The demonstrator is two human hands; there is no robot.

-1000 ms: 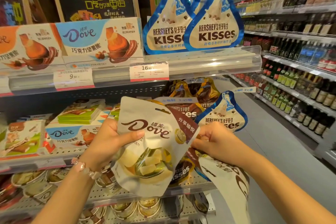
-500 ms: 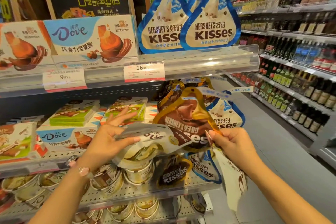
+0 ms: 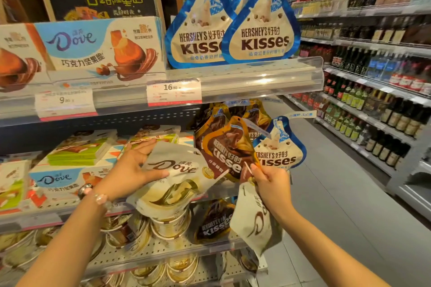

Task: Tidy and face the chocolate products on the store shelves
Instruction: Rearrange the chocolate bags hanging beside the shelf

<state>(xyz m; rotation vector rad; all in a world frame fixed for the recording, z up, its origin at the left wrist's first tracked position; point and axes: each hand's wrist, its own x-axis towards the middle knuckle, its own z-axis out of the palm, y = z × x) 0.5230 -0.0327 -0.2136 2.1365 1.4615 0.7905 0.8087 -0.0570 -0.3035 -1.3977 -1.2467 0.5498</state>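
My left hand grips the white Dove pouch; my right hand pinches a brown Kisses bag and a second Dove pouch. I'd stand the pouch upright, logo forward, on the middle shelf

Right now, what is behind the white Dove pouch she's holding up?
Behind the white Dove pouch in the left hand, brown Kisses bags show at its right edge and tubs below. The shelf directly behind it is covered.
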